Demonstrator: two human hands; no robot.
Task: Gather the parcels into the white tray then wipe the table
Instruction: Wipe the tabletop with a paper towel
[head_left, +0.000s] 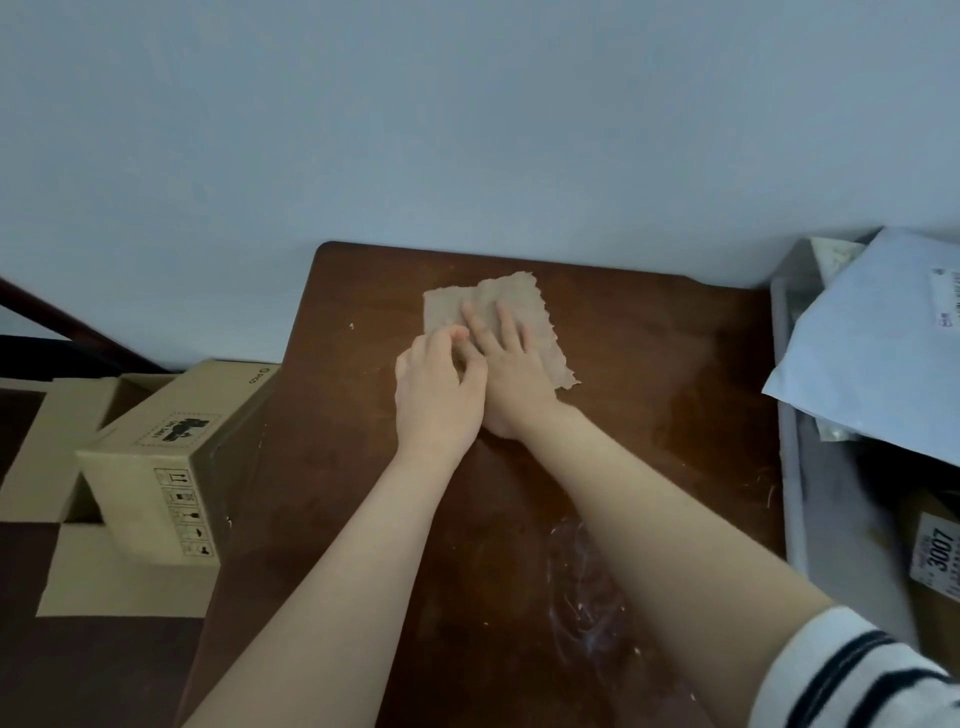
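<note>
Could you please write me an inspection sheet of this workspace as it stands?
Surface: brown table, scuffed, whitish specks.
Job's things: cloth under the hands; grey mailer and labelled box in the tray at right.
Clutter: clear plastic film on the near table.
Grips: right hand flat on the cloth; left hand curled beside it, hold unclear.
Cables: nothing seen.
Surroundings: cardboard box left of the table; pale wall behind.

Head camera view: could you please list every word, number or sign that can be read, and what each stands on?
"3007": white label on the brown parcel in the white tray.
Handling pictograms, no words: end of the brown cardboard box.
Black stamp and small print on its top: too blurred to read.
Address label on the grey plastic mailer: too blurred.
</note>
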